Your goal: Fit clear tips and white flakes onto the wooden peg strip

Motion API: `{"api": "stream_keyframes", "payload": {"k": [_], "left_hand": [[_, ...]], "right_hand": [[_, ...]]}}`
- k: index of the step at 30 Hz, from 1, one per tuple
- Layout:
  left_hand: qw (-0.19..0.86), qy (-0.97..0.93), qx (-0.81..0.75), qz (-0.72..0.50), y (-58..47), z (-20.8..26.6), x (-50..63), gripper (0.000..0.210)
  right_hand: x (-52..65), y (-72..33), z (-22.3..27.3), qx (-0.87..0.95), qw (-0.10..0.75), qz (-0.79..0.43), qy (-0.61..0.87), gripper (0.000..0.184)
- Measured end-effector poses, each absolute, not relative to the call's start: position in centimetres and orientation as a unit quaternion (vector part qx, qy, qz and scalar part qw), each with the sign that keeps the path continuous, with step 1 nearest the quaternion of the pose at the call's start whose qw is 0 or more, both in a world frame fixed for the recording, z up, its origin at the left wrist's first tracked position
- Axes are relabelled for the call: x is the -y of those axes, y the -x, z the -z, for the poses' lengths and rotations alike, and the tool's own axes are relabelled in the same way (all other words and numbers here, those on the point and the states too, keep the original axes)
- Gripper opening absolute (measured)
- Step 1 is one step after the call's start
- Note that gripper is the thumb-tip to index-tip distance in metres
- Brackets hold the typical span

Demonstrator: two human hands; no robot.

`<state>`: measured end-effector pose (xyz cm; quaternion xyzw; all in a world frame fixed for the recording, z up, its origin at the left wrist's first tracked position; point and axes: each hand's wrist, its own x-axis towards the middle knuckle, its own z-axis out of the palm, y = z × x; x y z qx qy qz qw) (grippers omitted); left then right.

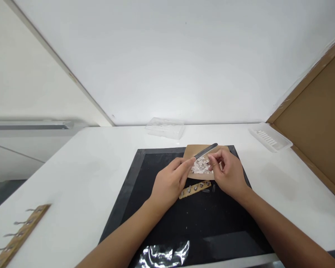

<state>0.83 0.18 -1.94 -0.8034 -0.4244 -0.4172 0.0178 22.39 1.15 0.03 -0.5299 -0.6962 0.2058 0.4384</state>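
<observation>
The black rectangular mat [206,219] spreads toward me between my forearms, and the white tabletop [100,175] runs past its left and right edges, up to a brown cardboard panel [318,123] on my right. By the mat's far edge lies a tan sheet [190,149] heaped with small pale flakes [200,166]. My left hand [169,180] grips one end of a flat dark-grey file with a rounded tip [206,150], slanting over the sheet toward my right hand [230,173]. Those right fingers curl near the flakes; I cannot tell whether they pinch anything.
</observation>
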Motion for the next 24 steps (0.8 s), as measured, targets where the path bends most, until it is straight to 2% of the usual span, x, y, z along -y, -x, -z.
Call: {"api": "stream_keyframes", "payload": {"k": [6, 9, 12, 17, 22, 24], "left_hand": [[0.141, 0.825, 0.418, 0.354, 0.3, 2.1, 0.1, 0.039], [0.148, 0.819, 0.415, 0.369, 0.4, 1.9, 0.1, 0.035], [0.125, 0.827, 0.377, 0.398, 0.0, 1.4, 0.0, 0.032], [0.090, 0.813, 0.359, 0.448, -1.0, 0.5, 0.1, 0.044], [-0.044, 0.802, 0.357, 0.476, -1.4, 0.7, 0.2, 0.035], [-0.065, 0.795, 0.356, 0.487, -1.5, 0.8, 0.2, 0.034]], "right_hand": [[-0.9, -22.1, -0.2, 0.711, 0.441, -0.157, 0.525, 0.022], [-0.9, -22.1, -0.2, 0.713, 0.440, -0.138, 0.528, 0.021], [-0.9, -22.1, -0.1, 0.712, 0.441, -0.142, 0.527, 0.020], [-1.2, -22.1, 0.2, 0.705, 0.448, -0.158, 0.526, 0.020], [-1.5, -21.9, 0.9, 0.706, 0.445, -0.132, 0.534, 0.021], [-1.5, -21.6, 1.0, 0.716, 0.440, -0.122, 0.529, 0.021]]}}
